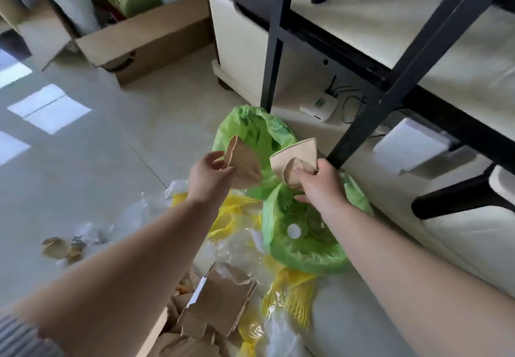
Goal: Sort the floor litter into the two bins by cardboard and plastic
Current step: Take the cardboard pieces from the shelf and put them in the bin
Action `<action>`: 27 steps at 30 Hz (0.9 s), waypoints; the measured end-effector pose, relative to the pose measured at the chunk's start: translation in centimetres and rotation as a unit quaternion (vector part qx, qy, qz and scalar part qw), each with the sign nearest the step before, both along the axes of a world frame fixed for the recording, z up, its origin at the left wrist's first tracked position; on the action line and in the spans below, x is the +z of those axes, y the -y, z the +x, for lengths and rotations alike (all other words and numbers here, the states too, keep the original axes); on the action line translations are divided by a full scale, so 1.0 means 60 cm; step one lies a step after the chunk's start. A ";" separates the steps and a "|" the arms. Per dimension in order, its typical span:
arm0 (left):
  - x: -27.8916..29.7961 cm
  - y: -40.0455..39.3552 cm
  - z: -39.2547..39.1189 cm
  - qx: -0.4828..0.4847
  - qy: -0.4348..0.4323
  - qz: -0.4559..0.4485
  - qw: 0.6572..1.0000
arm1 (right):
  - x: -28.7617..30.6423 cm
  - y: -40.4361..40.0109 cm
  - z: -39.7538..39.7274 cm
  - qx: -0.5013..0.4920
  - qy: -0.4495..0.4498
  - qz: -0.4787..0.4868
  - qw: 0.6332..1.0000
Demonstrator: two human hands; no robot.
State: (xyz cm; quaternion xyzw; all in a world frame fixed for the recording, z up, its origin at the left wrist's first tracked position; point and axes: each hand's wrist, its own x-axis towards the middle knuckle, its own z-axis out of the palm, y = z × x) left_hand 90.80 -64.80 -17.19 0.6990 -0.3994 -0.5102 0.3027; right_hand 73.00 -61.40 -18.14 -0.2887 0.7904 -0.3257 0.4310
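Left hand [207, 177] pinching a crushed cup [242, 161], right hand [320, 182] gripping another cup [295, 159], above two bins [303, 256]; black frame [390, 78] beside; torn cardboard [220, 306], yellow plastic [292, 295] across glossy floor [83, 161].

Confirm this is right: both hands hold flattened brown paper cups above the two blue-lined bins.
Not quite. The head view shows the left hand and right hand each gripping a flattened brown paper cup, but the bins are lined with green bags, not blue.

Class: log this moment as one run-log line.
left hand: holds crushed paper cup | right hand: holds paper cup | both above far green-lined bin | floor: yellow plastic, cardboard
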 end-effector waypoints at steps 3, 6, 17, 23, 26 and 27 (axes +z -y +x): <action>-0.065 0.033 -0.002 -0.017 0.014 -0.030 0.999 | -0.064 0.030 0.008 0.009 -0.039 -0.016 0.999; -0.110 0.060 -0.009 -0.023 0.015 -0.065 0.998 | -0.108 0.054 0.007 0.020 -0.071 -0.034 0.997; -0.137 0.080 -0.019 -0.068 -0.055 -0.112 0.990 | -0.123 0.069 0.022 0.059 -0.024 -0.103 0.993; -0.115 -0.031 0.063 -0.166 0.011 -0.135 0.977 | -0.092 -0.068 0.064 0.067 0.121 -0.185 0.973; -0.153 -0.093 0.129 -0.213 0.052 -0.110 0.969 | -0.119 -0.131 0.094 0.130 0.142 -0.176 0.965; -0.174 -0.110 0.151 -0.222 0.064 -0.097 0.968 | -0.134 -0.151 0.104 0.156 0.148 -0.159 0.964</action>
